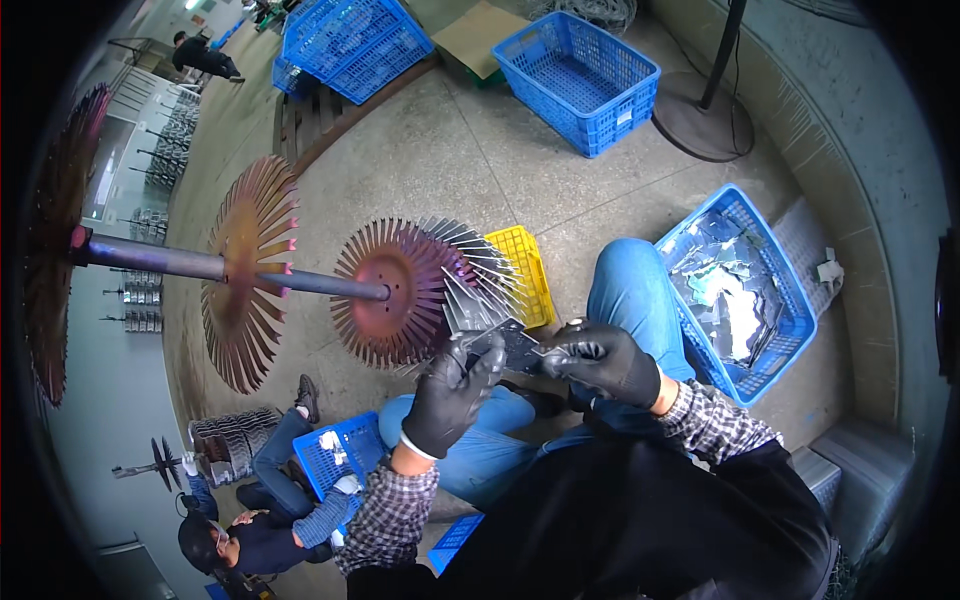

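Observation:
Both my hands wear black gloves. My left hand (455,392) is closed with its fingertips at one edge of a thin, dark flat plate (519,350). At the opposite edge of that plate, my right hand (606,360) pinches with thumb and fingers. Just beyond my hands is a slotted round rack disc (385,285), reddish-brown, on a metal shaft (325,284). Thin grey plates (470,305) stand fanned out in the slots on its near side. Part of the held plate is hidden by my fingers.
Right of my knee, a blue basket (807,330) holds shiny flat sheets. A yellow basket (535,280) stands behind the rack. An empty-looking blue crate (600,125), stacked blue crates (350,50) and a round stand base (705,125) are farther off. At left sits a co-worker (265,535) beside a blue basket (365,430).

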Action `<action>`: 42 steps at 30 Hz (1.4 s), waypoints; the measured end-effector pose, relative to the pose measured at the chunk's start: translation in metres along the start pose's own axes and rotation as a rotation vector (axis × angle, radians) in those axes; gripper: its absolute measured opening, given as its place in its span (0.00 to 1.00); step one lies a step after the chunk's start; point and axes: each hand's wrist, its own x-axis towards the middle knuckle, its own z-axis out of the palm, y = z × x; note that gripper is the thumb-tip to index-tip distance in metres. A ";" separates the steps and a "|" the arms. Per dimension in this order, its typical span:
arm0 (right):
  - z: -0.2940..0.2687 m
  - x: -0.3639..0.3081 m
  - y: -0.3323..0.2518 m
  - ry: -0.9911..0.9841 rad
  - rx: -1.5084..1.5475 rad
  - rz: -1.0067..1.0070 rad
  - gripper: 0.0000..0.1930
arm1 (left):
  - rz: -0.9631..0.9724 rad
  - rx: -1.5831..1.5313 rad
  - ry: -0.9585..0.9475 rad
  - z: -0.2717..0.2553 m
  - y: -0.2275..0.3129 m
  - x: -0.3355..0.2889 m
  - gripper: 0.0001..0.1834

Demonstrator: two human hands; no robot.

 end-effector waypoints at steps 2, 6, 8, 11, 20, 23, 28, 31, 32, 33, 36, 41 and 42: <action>-0.007 0.003 -0.005 -0.033 -0.073 -0.041 0.15 | 0.086 0.167 -0.039 0.000 0.001 0.001 0.12; -0.026 0.016 -0.024 -0.132 -0.295 -0.151 0.14 | 0.336 0.658 -0.162 0.001 0.002 0.005 0.12; -0.029 0.023 -0.037 -0.303 -0.478 -0.186 0.14 | 0.427 0.993 -0.194 0.008 0.012 0.005 0.13; -0.029 0.035 -0.041 -0.429 -0.619 -0.228 0.15 | 0.399 1.023 -0.147 0.010 0.011 0.007 0.12; -0.021 0.124 0.043 0.122 -0.497 0.027 0.21 | 0.347 1.061 0.361 -0.082 0.044 0.078 0.11; -0.007 0.135 0.060 0.072 -0.412 0.092 0.20 | 0.376 1.030 0.359 -0.096 0.030 0.090 0.11; 0.000 0.143 0.075 -0.001 -0.361 0.149 0.19 | 0.417 0.999 0.355 -0.106 0.021 0.095 0.10; 0.003 0.145 0.081 -0.027 -0.392 0.142 0.19 | 0.425 1.000 0.358 -0.109 0.020 0.094 0.10; 0.003 0.145 0.084 -0.031 -0.377 0.131 0.19 | 0.429 1.002 0.357 -0.108 0.020 0.095 0.10; 0.004 0.145 0.086 -0.035 -0.362 0.120 0.19 | 0.433 1.004 0.356 -0.108 0.020 0.096 0.10; 0.005 0.145 0.090 -0.044 -0.334 0.098 0.19 | 0.442 1.008 0.354 -0.107 0.020 0.096 0.11; 0.010 0.144 0.087 -0.027 -0.378 0.056 0.21 | 0.410 0.986 0.338 -0.105 0.022 0.092 0.10; 0.010 0.144 0.086 -0.035 -0.390 0.068 0.21 | 0.416 0.985 0.335 -0.104 0.022 0.091 0.10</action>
